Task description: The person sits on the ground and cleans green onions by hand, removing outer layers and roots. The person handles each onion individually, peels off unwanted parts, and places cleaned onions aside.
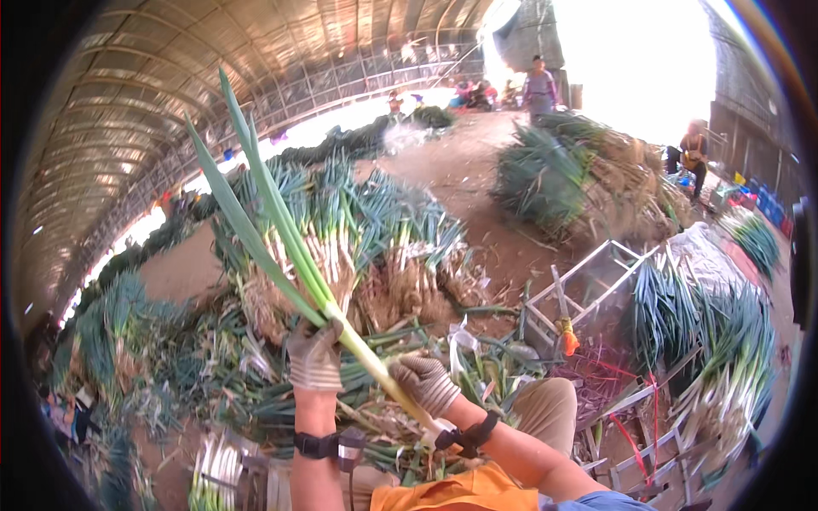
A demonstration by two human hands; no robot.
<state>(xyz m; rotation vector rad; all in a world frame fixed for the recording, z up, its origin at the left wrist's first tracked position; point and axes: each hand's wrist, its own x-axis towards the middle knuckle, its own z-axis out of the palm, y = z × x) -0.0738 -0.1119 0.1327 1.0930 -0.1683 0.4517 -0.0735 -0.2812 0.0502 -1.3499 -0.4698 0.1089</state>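
Observation:
A large green onion (364, 350) lies slantwise before me, its green leaves up to the left and its pale stem running down to the right. My left hand (316, 355), in a striped work glove, is at the base of the leaves, with its fingers behind the plant. My right hand (424, 383), in a matching glove, is closed around the pale lower stem. Dark straps with small devices circle both wrists. Loose leaves and trimmings (383, 409) lie beneath my hands.
Upright onion bundles (339, 236) stand ahead; a large pile (575, 172) is beyond. At right are a metal frame (578, 274), a knife-like tool with an orange handle (566, 335), red straps (629, 441) and more onions (709, 332). People (540, 86) are in the background.

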